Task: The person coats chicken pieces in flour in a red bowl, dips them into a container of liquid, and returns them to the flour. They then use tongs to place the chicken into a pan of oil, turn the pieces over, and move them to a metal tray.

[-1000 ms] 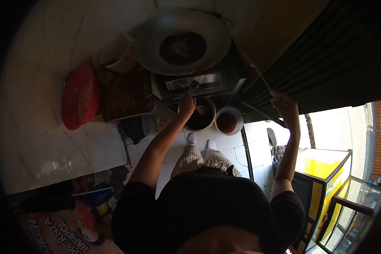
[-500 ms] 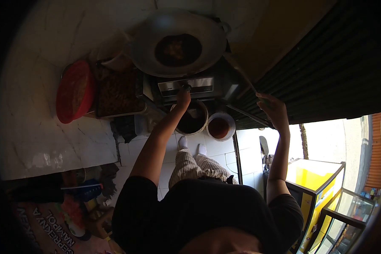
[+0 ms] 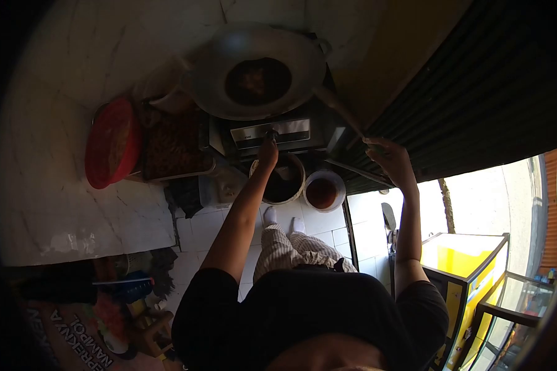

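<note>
A large wok (image 3: 204,77) sits on the stove (image 3: 297,146), with dark liquid (image 3: 272,93) and a paler patch in its bottom. On the metal front panel of the stove, my left hand (image 3: 268,153) is closed around the dark control knob (image 3: 272,134). My right hand (image 3: 391,162), out to the right of the stove, grips the handle of a long-handled spatula (image 3: 346,116). The spatula's far end points up and left to the wok's right rim; the dim light hides whether they touch.
Left of the stove are a tray of brown food (image 3: 173,145) and a tilted red basin (image 3: 112,145) on the marble counter (image 3: 56,204). Below the stove stand a dark-filled pot (image 3: 283,196) and a bowl of reddish-brown contents (image 3: 322,193). A corrugated panel (image 3: 464,123) borders the right.
The view has shifted slightly. My left hand stays on the knob, and my right hand has moved slightly left and down with the spatula.
</note>
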Demonstrator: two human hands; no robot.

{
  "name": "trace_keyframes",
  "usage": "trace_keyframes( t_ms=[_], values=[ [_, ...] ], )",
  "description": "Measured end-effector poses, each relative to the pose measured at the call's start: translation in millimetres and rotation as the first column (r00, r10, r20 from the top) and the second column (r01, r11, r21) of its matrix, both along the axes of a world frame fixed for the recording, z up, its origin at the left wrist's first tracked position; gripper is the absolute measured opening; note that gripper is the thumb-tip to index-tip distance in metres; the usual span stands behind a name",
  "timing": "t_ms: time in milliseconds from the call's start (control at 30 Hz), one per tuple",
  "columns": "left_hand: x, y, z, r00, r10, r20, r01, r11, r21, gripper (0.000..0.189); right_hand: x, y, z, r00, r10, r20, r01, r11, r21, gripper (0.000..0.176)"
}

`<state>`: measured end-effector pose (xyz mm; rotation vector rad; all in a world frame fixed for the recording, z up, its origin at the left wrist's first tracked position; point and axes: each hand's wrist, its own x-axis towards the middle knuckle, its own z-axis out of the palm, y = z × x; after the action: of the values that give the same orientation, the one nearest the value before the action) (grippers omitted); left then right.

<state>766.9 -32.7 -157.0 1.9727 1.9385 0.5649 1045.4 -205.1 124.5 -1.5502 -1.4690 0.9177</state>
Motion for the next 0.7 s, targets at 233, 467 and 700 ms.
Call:
trace_keyframes(
  t_ms=[233,467,700],
  values=[
    [-12,-93,28,0.836,0.078,0.544,0.214,0.866,-0.453,0.069,-10,-3,9,0.999,0.0,0.039,0.001,1.0,-0.025,0.027],
    [28,-165,122,0.184,0.147,0.972,0.406,0.889,-0.211,0.063,-43,13,7,0.982,0.154,-0.106,-0.159,0.986,-0.041,0.03],
    [-2,-156,154,-0.119,0.098,0.988,0.257,0.964,-0.065,0.049,-79,35,-3,0.955,0.247,-0.167,-0.253,0.967,-0.017,0.047]
  ],
)
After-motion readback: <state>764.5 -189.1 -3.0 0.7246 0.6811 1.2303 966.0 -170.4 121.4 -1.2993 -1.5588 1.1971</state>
